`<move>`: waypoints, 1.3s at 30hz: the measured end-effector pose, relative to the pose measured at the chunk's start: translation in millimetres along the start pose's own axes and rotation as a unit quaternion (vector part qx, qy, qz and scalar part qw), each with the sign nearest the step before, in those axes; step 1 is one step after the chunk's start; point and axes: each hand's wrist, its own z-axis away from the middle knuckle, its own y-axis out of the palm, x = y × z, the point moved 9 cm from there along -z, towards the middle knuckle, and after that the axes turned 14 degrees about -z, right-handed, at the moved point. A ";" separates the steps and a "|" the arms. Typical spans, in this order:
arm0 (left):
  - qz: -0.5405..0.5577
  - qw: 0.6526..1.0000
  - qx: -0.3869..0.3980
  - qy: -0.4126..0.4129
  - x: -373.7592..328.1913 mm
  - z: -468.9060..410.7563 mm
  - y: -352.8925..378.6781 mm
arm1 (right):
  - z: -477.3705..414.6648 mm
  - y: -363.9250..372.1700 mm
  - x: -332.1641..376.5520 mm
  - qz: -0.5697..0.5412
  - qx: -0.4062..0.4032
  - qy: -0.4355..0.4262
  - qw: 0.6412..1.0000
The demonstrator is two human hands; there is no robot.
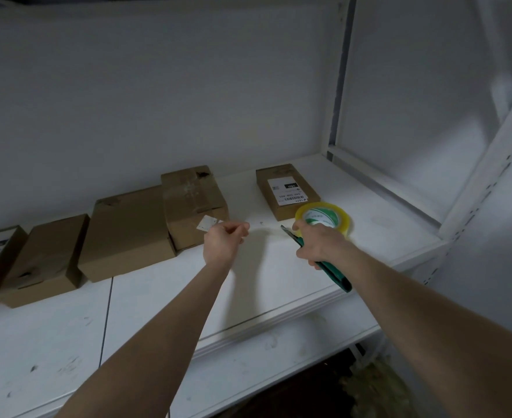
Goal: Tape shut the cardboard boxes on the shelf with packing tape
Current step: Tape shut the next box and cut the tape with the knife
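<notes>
The left hand (225, 240) pinches what seems a tape end (247, 227); the right hand (318, 242) grips a knife (336, 274) by the roll (327, 217). Pulled taut, that tape end should cut cleanly.

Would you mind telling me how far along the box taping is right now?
Done: the middle box shows shiny tape along its top. In hand: left hand pinches a strip pulled from the tape roll; right hand holds a green cutter. Left: cutting it; other boxes' tape unclear.
</notes>
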 end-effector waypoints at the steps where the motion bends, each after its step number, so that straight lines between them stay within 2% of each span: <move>1: -0.005 1.000 -0.004 0.002 -0.9 -1.4 -0.3 | -0.3 -0.2 -1.0 0.002 -0.001 -0.003 1.000; 11: -0.054 0.998 -0.035 -0.009 -10.4 -10.8 0.3 | -3.9 -4.0 -6.7 0.035 -0.019 -0.009 0.999; 25: -0.080 0.996 -0.039 0.004 -20.8 -8.6 3.9 | -2.9 -9.4 -11.2 -0.001 -0.026 0.014 1.000; 28: -0.089 0.995 -0.035 -0.012 -10.2 -5.7 5.4 | -1.0 -4.5 -15.0 -0.087 0.014 0.057 0.994; 32: -0.098 0.994 -0.030 -0.024 -2.7 -4.2 5.9 | 4.9 6.3 -14.0 -0.221 0.060 0.098 0.968; 39: -0.103 0.994 -0.028 -0.026 -6.1 -8.3 6.4 | 5.7 14.0 -18.3 -0.257 0.064 0.107 0.958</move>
